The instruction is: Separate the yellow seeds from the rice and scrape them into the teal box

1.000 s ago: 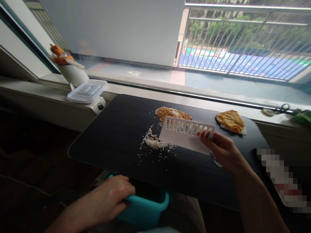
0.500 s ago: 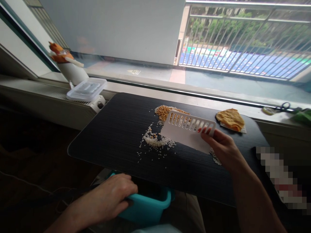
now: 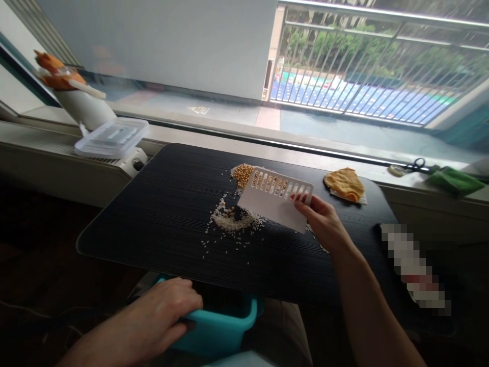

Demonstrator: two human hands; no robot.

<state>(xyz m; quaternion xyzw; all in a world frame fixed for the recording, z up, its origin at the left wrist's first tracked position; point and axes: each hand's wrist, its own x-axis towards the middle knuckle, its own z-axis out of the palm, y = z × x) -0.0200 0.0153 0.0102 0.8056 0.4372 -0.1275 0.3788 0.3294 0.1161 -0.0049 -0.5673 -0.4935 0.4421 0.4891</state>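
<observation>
My right hand (image 3: 323, 219) pinches the right end of a white slotted plastic sheet (image 3: 273, 206), thumb on top and fingers through or behind the slots. The sheet is tilted over the black table (image 3: 153, 219). Beyond its left end lies a heap of yellow corn-like kernels (image 3: 242, 176) with white grains around it, and kernels show through the slots. Nearer to me is a curved pile of white rice grains (image 3: 233, 223) with a few kernels in it. Below the table edge, my left hand (image 3: 168, 311) is closed over the rim of a turquoise bin (image 3: 217, 326).
A folded yellow cloth (image 3: 346, 184) lies at the table's right rear. A clear plastic lid (image 3: 112, 137) and a white cylinder (image 3: 82, 104) stand by the window at left. Scissors (image 3: 416, 164) and a green cloth (image 3: 454, 181) rest on the sill.
The view has shifted, so everything appears further left. Both hands keep their holds; the slotted sheet stays in nearly the same place beside the kernels.
</observation>
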